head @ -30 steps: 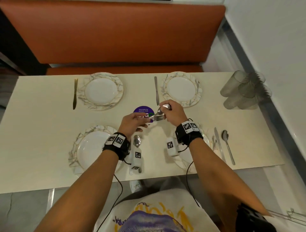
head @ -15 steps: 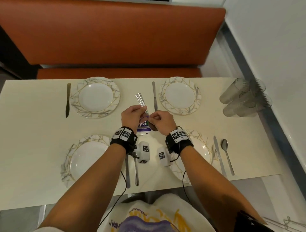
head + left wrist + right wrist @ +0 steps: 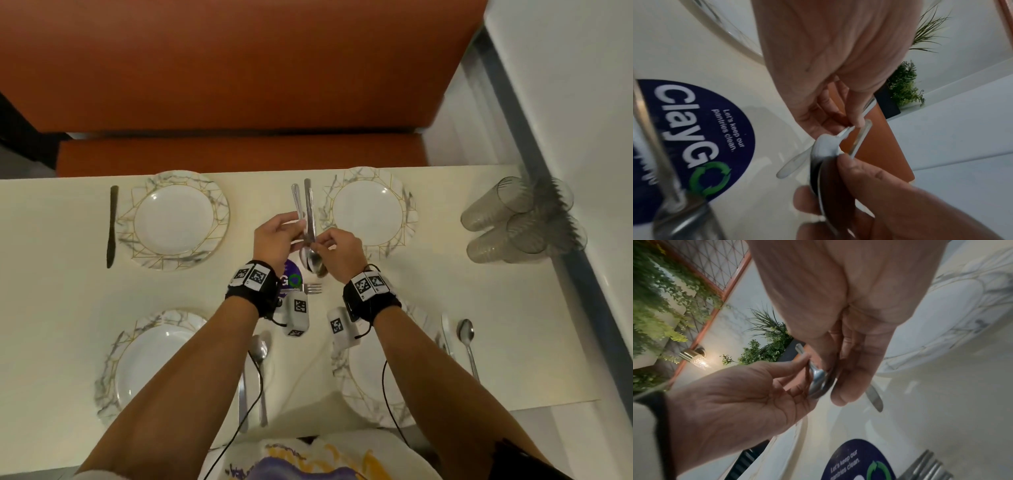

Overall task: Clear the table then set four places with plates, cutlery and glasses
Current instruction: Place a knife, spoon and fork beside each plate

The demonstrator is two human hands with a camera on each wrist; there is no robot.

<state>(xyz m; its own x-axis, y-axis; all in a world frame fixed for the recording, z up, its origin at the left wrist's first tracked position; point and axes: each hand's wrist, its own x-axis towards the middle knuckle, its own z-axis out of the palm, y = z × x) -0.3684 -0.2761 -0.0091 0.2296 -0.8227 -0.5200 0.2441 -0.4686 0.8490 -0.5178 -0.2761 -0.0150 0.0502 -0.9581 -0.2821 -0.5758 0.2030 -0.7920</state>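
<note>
Over the middle of the cream table [image 3: 445,281], both hands hold two metal spoons [image 3: 310,222] together. The handles point away from me and the bowls [image 3: 312,263] face me. My left hand [image 3: 294,233] pinches the handles; the left wrist view shows its thumb and fingers on a handle [image 3: 861,138]. My right hand [image 3: 323,243] grips the spoons at the bowls [image 3: 818,382]. A fork [image 3: 313,288] lies on the table beside a purple round sticker [image 3: 291,277]. Four marbled plates stand at the far left [image 3: 173,221], far right [image 3: 368,210], near left [image 3: 150,363] and near right [image 3: 363,377].
A knife [image 3: 112,226] lies left of the far-left plate and another knife [image 3: 307,183] lies left of the far-right plate. A spoon [image 3: 258,347] and a knife lie under my left forearm. A knife [image 3: 447,330] and spoon [image 3: 466,337] flank the near-right plate. Several glasses [image 3: 520,222] lie stacked at the right edge.
A second ago both hands held a fork together with the spoons. The fork now lies by the sticker, and the spoon handles have swung round and point away from me.
</note>
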